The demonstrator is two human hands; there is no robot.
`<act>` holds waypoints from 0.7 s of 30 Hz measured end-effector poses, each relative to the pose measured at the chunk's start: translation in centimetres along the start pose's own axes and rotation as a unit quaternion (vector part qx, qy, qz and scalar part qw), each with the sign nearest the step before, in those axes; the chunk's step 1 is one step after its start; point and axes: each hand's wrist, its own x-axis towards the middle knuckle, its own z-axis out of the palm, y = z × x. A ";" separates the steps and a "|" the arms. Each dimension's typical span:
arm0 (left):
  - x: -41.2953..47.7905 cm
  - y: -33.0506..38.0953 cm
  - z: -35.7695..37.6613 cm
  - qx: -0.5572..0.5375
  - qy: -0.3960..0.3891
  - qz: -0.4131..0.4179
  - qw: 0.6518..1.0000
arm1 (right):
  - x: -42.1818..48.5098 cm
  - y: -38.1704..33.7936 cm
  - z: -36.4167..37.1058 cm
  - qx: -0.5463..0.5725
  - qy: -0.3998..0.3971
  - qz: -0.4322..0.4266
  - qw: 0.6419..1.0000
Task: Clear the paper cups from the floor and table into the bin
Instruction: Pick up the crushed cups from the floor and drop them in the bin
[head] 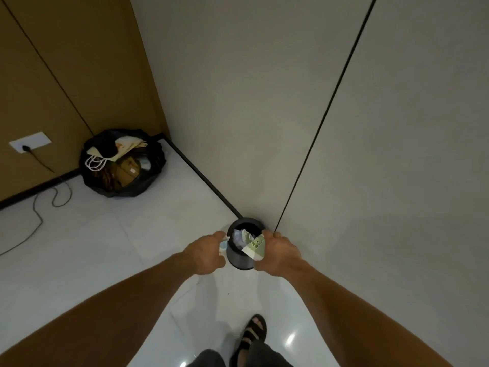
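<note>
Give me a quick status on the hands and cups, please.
Left hand grips a pale cup, right hand a green cup, both at the bin. Paper already inside. Path clear.

the left hand [205, 254] and right hand [277, 256] are bare, as are both forearms [127, 300]. a black strappy open-toed sandal [252, 333] sits on one foot; dark grey leg cloth [207, 359] shows at the lower edge.

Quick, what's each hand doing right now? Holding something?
Left hand: grips a pale crumpled cup beside the bin.
Right hand: grips a green-and-white cup over the bin.
</note>
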 end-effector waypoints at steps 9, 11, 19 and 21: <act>13.5 0.4 -5.7 -0.020 -0.042 0.040 0.998 | 11.6 0.2 -3.1 -0.005 -0.033 0.045 0.998; 17.0 -0.3 -5.9 -0.024 -0.066 0.052 0.996 | 13.9 0.3 -2.7 0.000 -0.043 0.075 0.996; 28.9 -5.8 -4.3 -0.005 -0.176 0.051 0.983 | 21.0 0.0 2.8 0.090 -0.101 0.189 0.973; 31.9 -7.0 -2.6 -0.006 -0.192 0.044 0.980 | 23.5 0.7 5.0 0.104 -0.110 0.204 0.967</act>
